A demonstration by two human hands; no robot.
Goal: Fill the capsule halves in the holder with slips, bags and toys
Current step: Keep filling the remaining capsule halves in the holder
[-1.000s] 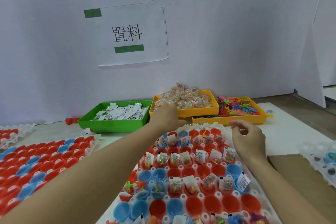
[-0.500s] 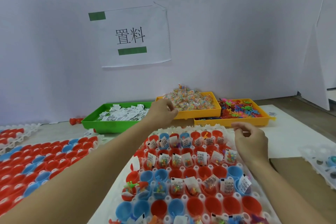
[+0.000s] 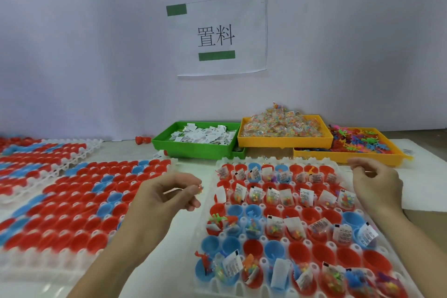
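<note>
Left hand (image 3: 167, 195) hovers just left of the white holder (image 3: 242, 213), fingers curled, thumb and fingertips pinching a small clear bag (image 3: 198, 189) with colored bits inside; only a corner of it shows. Right hand (image 3: 377, 186) is raised over the holder's far right edge, fingers loosely curled with thumb near index; can't tell if it holds anything.

Nothing sits between either hand and the holder pockets. The holder is a translucent white molded grid of round pockets holding red and blue capsule halves (image 3: 283, 251), smooth glossy plastic cups. The far two rows mostly carry a printed paper slip plus a bead bag; the middle row is partly filled; one row of halves (image 3: 300, 253) sits mostly bare; the nearest row has slips, bags and rubbery toy figures.

Left of the left hand: more white holders (image 3: 72, 213) packed with red and blue halves, blurred.

Behind the holder, against the wall: green tray (image 3: 193, 151) of white slips, yellow tray (image 3: 283, 141) heaped with clear bead bags, and a second yellow tray (image 3: 343, 158) of multicolor toy figures, partly tucked under the first. All three are rigid rectangular plastic. A small red piece (image 3: 141, 140) lies left of the green tray.

A paper sign (image 3: 219, 36) with black characters and two green bars hangs on the wall above.
</note>
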